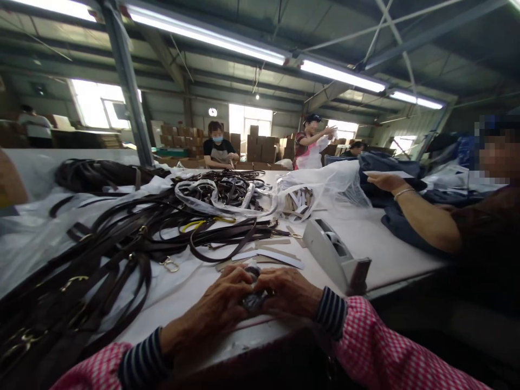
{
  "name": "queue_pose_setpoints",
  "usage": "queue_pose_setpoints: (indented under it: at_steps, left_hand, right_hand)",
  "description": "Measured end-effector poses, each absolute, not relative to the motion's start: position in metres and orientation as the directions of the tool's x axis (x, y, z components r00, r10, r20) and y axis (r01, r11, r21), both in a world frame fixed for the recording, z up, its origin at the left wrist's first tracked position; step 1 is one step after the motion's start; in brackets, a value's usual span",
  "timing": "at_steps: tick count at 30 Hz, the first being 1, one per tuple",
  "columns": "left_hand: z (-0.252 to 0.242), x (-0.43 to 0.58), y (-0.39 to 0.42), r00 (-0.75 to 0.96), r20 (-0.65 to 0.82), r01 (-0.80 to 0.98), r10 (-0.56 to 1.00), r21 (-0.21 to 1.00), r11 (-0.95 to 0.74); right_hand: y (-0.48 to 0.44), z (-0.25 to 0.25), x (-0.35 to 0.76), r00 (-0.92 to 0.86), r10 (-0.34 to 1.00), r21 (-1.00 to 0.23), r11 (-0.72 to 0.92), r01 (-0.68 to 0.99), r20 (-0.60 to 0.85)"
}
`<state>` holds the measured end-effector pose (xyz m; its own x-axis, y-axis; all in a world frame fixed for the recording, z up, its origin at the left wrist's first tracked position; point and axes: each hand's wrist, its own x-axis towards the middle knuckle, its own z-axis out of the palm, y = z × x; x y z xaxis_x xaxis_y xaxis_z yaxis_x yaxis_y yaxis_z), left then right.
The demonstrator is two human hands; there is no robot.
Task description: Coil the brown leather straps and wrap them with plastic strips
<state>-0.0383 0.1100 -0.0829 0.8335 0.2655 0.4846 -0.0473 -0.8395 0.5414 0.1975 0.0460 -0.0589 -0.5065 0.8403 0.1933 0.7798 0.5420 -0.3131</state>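
My left hand (pixel 221 306) and my right hand (pixel 286 292) meet at the near edge of the white table (pixel 377 244). Both are closed round a small dark bundle (pixel 252 297), which looks like a rolled strap; most of it is hidden by my fingers. A heap of dark brown leather straps (pixel 122 238) with brass clasps spreads from my left hand to the far left. Flat card strips (pixel 270 254) lie just beyond my hands.
A grey tape dispenser (pixel 335 254) stands right of my hands. Clear plastic bags (pixel 320 189) lie further back. A person's arm (pixel 422 214) rests on dark cloth at the right. Other people work at the far end among cardboard boxes.
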Motion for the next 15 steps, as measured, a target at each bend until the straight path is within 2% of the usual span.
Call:
queue_pose_setpoints:
  at_steps: [4,7,9,11,13,15]
  left_hand:
    - [-0.074,-0.054,0.136,0.889,0.428,-0.178,0.164,0.651,-0.738]
    - [-0.061,-0.062,0.15,0.949,0.291,-0.106,0.122,0.659,-0.745]
    - [-0.052,-0.062,0.147,0.967,0.215,-0.015,0.133,0.574,-0.819]
    - [-0.047,-0.057,0.135,0.962,0.166,0.124,0.216,0.44,-0.889]
    - [-0.048,-0.049,0.119,0.926,0.196,0.243,0.322,0.343,-0.907]
    - [-0.055,-0.042,0.108,0.888,0.281,0.265,0.363,0.332,-0.905]
  right_hand:
    - [0.049,-0.045,0.207,-0.551,0.825,-0.183,0.565,0.804,0.129]
    - [0.055,-0.049,0.197,-0.567,0.809,-0.128,0.585,0.801,0.154]
    - [0.058,-0.057,0.185,-0.563,0.809,-0.119,0.584,0.803,0.168]
    - [0.059,-0.065,0.175,-0.548,0.816,-0.112,0.571,0.813,0.183]
    - [0.058,-0.07,0.171,-0.522,0.827,-0.1,0.548,0.83,0.208]
    - [0.055,-0.07,0.173,-0.511,0.831,-0.089,0.538,0.838,0.218]
